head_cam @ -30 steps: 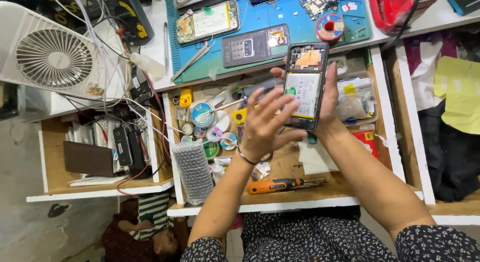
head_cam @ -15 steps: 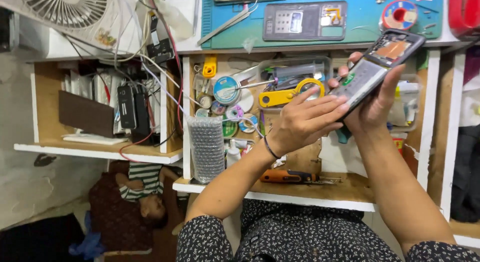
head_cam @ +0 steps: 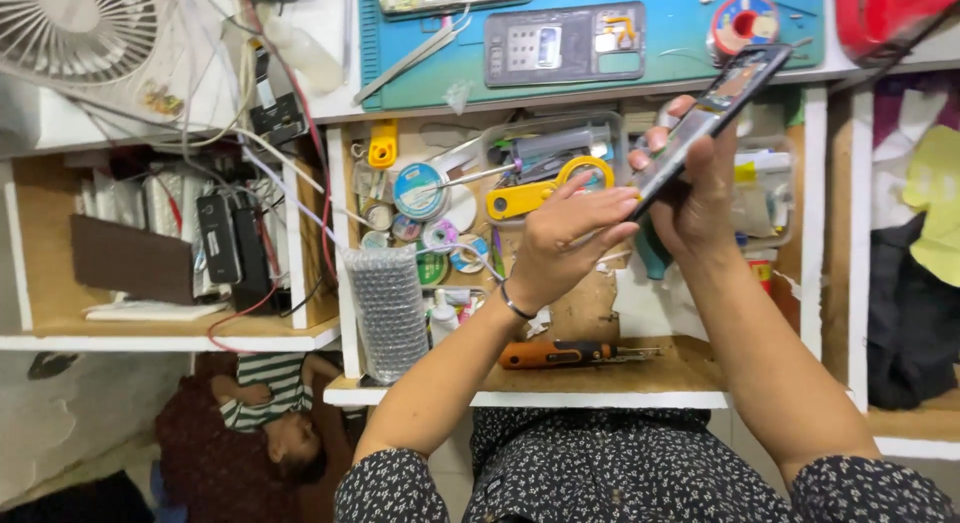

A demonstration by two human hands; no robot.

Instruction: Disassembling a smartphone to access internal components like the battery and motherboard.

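Fingers (head_cam: pixel 600 208) of my left hand (head_cam: pixel 565 243) press together against the lower edge of the opened phone (head_cam: pixel 705 123), while my right hand (head_cam: pixel 700 198) clamps it from behind, tilted on edge above the open drawer (head_cam: pixel 590 378). Its back looks already off, since bare inner parts show along the top; what is left to do inside I judge unfinished, though I cannot see the screen side or exactly where my left fingertips touch. Below, in the drawer, lie a yellow tool (head_cam: pixel 540 188), round tins (head_cam: pixel 420 191), a roll of bubble wrap (head_cam: pixel 388 308) and an orange-handled knife (head_cam: pixel 560 355). On the tabletop's far edge, a blue mat (head_cam: pixel 680 43) carries a second phone body (head_cam: pixel 565 43) and a solder reel (head_cam: pixel 745 21). At the left, a fan (head_cam: pixel 75 28) is cut off by the frame.
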